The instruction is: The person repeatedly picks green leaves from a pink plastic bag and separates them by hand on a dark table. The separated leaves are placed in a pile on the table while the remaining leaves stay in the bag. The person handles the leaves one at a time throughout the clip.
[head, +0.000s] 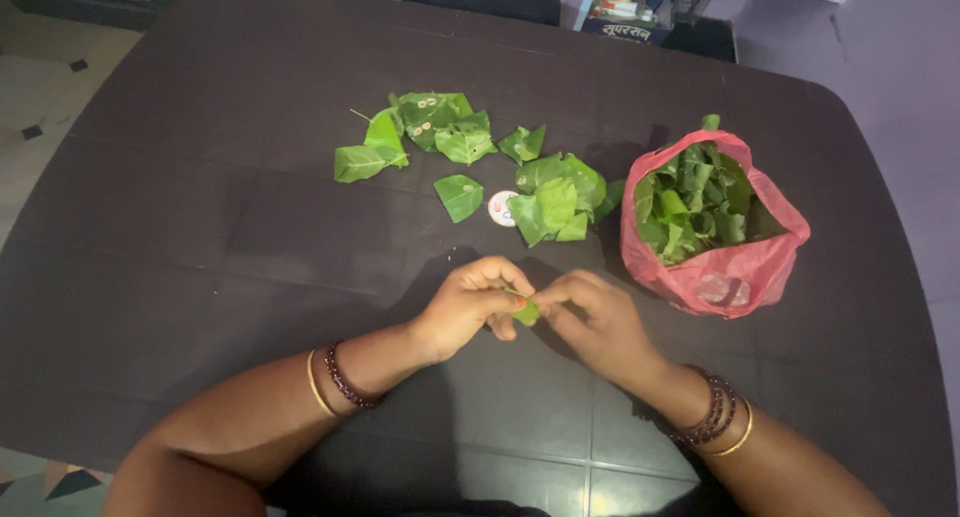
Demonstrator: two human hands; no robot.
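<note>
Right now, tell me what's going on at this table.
A person seated at a dark table pinches a small folded green leaf between the left hand and the right hand. Loose green leaves lie spread beyond the hands, with a small round white disc among them. To the right stands an open pink plastic bag full of leaves.

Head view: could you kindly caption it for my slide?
Both hands pinch a small green leaf beside a leaf-filled pink bag.
</note>
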